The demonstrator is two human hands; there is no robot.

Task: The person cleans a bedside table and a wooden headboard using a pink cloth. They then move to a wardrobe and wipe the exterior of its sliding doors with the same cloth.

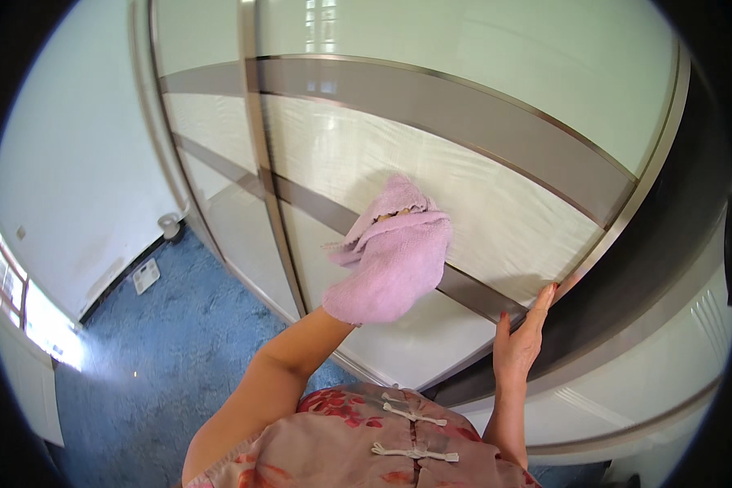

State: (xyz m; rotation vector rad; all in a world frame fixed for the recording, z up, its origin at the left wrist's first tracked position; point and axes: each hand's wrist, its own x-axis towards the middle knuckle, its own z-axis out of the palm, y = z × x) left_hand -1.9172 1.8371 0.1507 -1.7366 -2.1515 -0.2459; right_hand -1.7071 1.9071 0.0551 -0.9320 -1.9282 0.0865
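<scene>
A pink terry cloth (396,262) covers my left hand (395,215) almost entirely; a little of the fingers shows between its folds. Hand and cloth are against the glossy white panel of a wardrobe sliding door (512,210), over its lower grey-brown band. Streaky marks show on the panel above and right of the cloth. My right hand (521,341) rests at the door's metal edge frame, lower right, thumb and fingers apart and no separate object visible in it.
A vertical metal frame (268,183) divides the door panels. Beyond the right edge lies a dark recess (634,268), with white surfaces below it. At left are a pale wall (79,152), blue floor (158,366), a white scale (146,276) and a small whitish container (169,227).
</scene>
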